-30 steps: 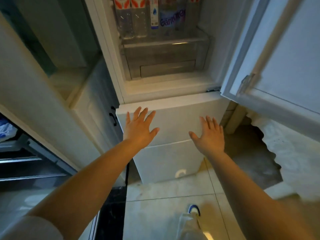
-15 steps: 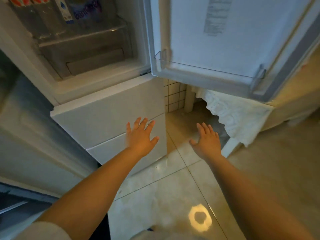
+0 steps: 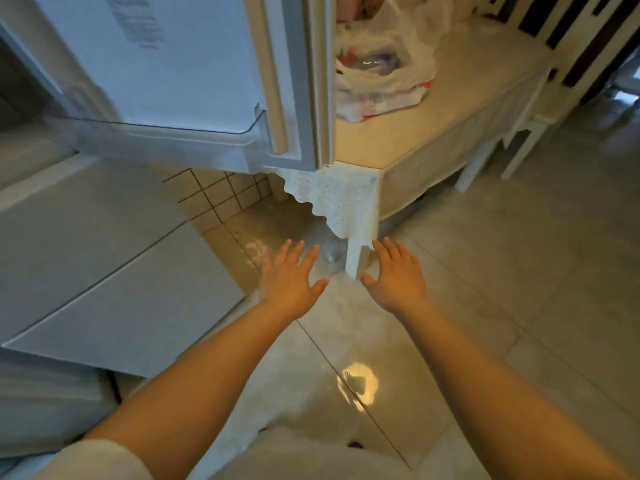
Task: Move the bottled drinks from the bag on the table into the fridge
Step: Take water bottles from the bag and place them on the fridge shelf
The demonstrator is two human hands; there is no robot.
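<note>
A white plastic bag (image 3: pixel 384 69) lies on the table (image 3: pixel 460 109) at the upper right, with clear bottles (image 3: pixel 374 62) showing through its open top. The open fridge door (image 3: pixel 180 64) hangs at the upper left and hides part of the bag. Below it are the fridge's white lower drawers (image 3: pixel 104 258). My left hand (image 3: pixel 291 278) and my right hand (image 3: pixel 396 275) are stretched out flat over the floor, fingers straight, holding nothing, well below the table's edge.
A lace-edged tablecloth (image 3: pixel 339 202) drapes over the table's near corner above a white table leg (image 3: pixel 356 258). A white chair (image 3: pixel 540 98) stands at the far right of the table. Glossy tiled floor (image 3: pixel 485 289) spreads to the right.
The view has swung right, away from the fridge's inside toward the table; the bag has come into sight. Both hands stay outstretched and empty.
</note>
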